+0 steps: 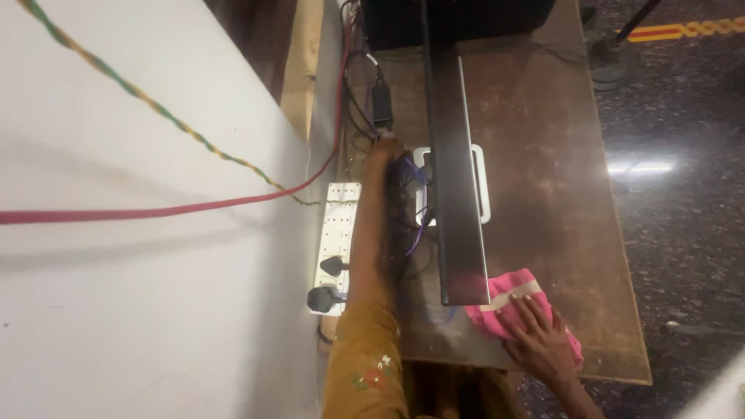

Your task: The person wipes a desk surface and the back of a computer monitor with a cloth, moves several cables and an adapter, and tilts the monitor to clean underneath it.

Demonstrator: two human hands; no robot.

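Head camera, steeply down over desk [559, 194]

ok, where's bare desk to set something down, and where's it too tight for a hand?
Bare: the brown desk right of the monitor, out to the far edge and beyond the pink cloth under the right hand. Crowded: the strip behind the monitor, where the left hand reaches among cables beside the white power strip.

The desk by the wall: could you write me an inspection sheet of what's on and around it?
Surface: brown desk, worn and mottled.
Job's things: pink cloth lying flat near the front edge.
Clutter: nothing seen.
Grips: right hand flat on the cloth; left hand reaches behind the monitor, fingers hidden.
Cables: white power strip with two black plugs; tangled leads; red cable along the wall.
Surroundings: white wall, dark speckled floor.
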